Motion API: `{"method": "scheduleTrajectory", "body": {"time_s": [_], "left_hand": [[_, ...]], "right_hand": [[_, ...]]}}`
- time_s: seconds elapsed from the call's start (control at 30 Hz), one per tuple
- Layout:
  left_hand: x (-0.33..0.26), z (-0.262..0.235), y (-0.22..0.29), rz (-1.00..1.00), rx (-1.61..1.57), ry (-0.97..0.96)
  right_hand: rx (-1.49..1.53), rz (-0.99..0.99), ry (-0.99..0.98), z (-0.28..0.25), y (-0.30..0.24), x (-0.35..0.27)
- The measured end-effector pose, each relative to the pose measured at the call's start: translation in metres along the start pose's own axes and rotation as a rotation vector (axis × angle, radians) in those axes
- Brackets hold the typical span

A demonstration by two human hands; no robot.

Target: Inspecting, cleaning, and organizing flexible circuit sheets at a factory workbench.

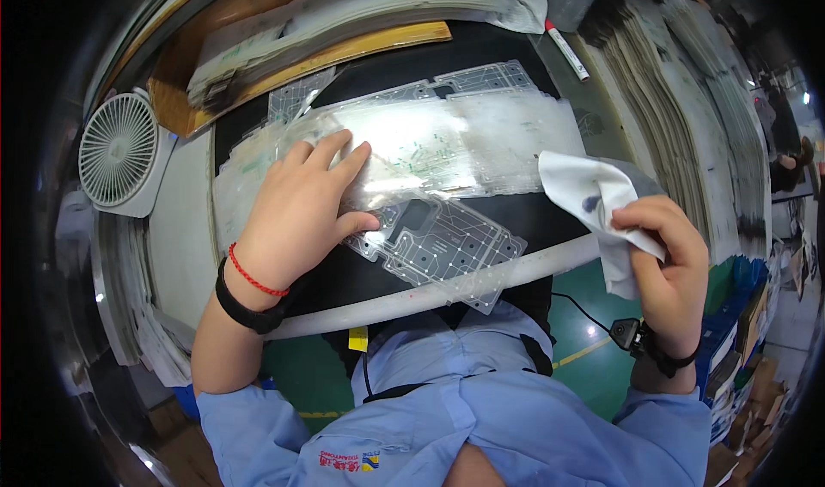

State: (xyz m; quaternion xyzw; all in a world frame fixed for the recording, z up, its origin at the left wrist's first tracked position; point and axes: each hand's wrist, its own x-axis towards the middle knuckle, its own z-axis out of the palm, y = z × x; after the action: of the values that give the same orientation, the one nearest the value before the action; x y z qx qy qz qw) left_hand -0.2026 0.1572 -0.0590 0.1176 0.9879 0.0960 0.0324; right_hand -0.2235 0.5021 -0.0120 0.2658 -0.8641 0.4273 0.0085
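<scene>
My left hand point(302, 197) lies with its fingers spread on a stack of clear and whitish plastic sheets point(516, 148), which shows green marks and a bright glare. Its thumb rests at the corner of a see-through film sheet point(455, 242) with fine white circuit-like lines and a cut-out. That film sticks out at an angle from under the stack toward the front edge. Off to the right, my right hand point(672, 259) pinches a white cloth point(580, 186) with a dark stain. The cloth hangs just past the right end of the stack, its lower part dangling.
A white fan point(120, 154) stands at the left. Behind the stack is a wooden tray point(369, 56) beside piled sheets. A marker point(567, 51) and a green-capped bottle point(571, 3) are at the far right, near tall sheet piles point(657, 100). A white rounded rail point(369, 311) runs along the front edge.
</scene>
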Motion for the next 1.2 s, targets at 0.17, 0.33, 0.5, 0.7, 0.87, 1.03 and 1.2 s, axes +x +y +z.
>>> {"method": "scheduleTrajectory", "body": {"time_s": [0.17, 0.33, 0.5, 0.7, 0.87, 1.03, 1.2], "left_hand": [[-0.004, 0.005, -0.001, 0.027, 0.015, 0.018], [0.001, 0.002, 0.0, 0.033, 0.0, -0.022], [-0.004, 0.007, 0.0, 0.065, 0.048, 0.046], [0.001, 0.005, 0.003, 0.074, 0.065, 0.034], [0.0, 0.006, 0.003, 0.069, 0.072, 0.03], [-0.007, 0.007, 0.001, 0.053, 0.079, 0.022], [-0.003, 0.007, 0.002, 0.022, 0.044, -0.052]], "right_hand": [[-0.033, -0.083, 0.05, 0.029, 0.028, 0.004], [0.301, -0.362, -0.834, 0.096, 0.017, -0.044], [0.289, -0.373, -0.683, 0.067, 0.004, -0.025], [-0.025, -0.253, -0.261, 0.08, 0.029, -0.02], [0.51, -0.314, -1.064, 0.048, 0.008, -0.042], [-0.01, -0.147, -0.22, -0.003, 0.014, -0.004], [-0.044, -0.075, 0.191, -0.008, 0.055, 0.018]]}}
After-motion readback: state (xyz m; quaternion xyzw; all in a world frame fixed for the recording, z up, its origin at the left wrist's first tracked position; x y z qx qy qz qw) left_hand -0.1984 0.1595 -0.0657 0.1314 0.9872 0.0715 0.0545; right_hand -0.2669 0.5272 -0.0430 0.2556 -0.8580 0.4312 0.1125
